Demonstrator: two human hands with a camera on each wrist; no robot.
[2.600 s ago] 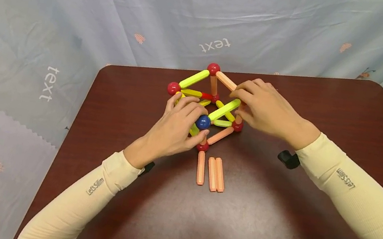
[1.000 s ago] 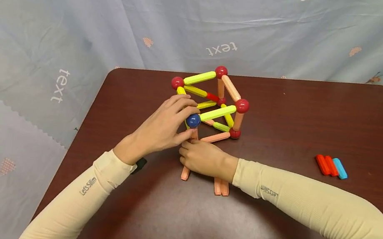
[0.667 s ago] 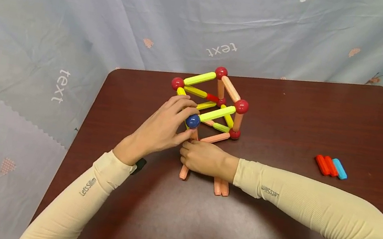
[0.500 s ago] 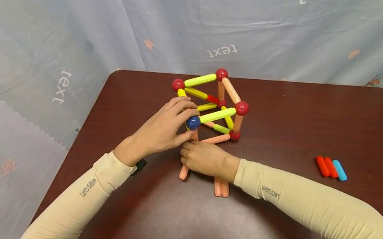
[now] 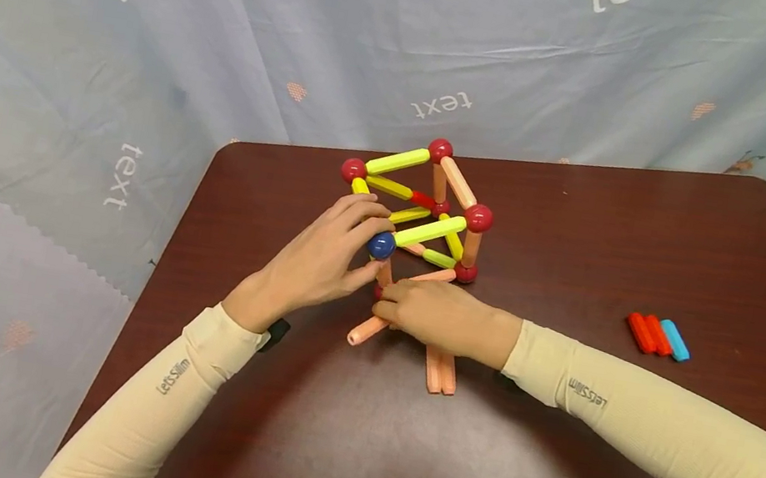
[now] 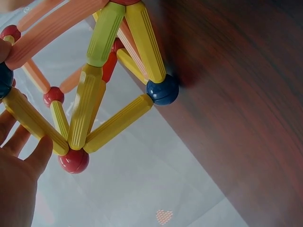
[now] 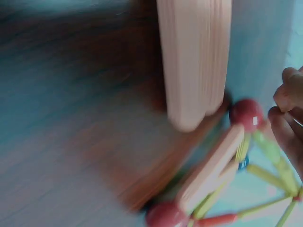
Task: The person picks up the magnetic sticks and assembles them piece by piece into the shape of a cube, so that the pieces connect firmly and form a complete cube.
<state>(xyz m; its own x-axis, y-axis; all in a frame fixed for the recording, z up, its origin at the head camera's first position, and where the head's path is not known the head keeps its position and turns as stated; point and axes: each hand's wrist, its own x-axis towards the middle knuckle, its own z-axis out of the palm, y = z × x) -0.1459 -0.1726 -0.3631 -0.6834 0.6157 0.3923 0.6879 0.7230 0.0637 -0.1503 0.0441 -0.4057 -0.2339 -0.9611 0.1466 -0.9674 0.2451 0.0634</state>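
Note:
A frame of magnetic rods and balls stands on the table, with red balls such as the upper right one (image 5: 478, 219) at its corners. My left hand (image 5: 314, 261) holds the blue ball (image 5: 382, 245) at its near upper corner between fingers and thumb. From that ball a yellow-green rod (image 5: 430, 232) runs to the upper right ball. Low in front, my right hand (image 5: 449, 318) pinches a peach rod (image 5: 368, 330), whose free end points toward the lower left. Its other end is hidden under the hand. A lower red ball (image 5: 380, 293) shows just beside the right fingertips.
Two peach rods (image 5: 440, 373) lie side by side on the dark table (image 5: 436, 468), just below the right hand. Farther right lie two red rods (image 5: 648, 333) and a light blue rod (image 5: 675, 340). A grey-blue curtain (image 5: 357, 32) hangs behind the table.
My right hand came down from the frame's upper right corner to the front peach rod, whose near end has since swung left. The left hand stays on the blue ball.

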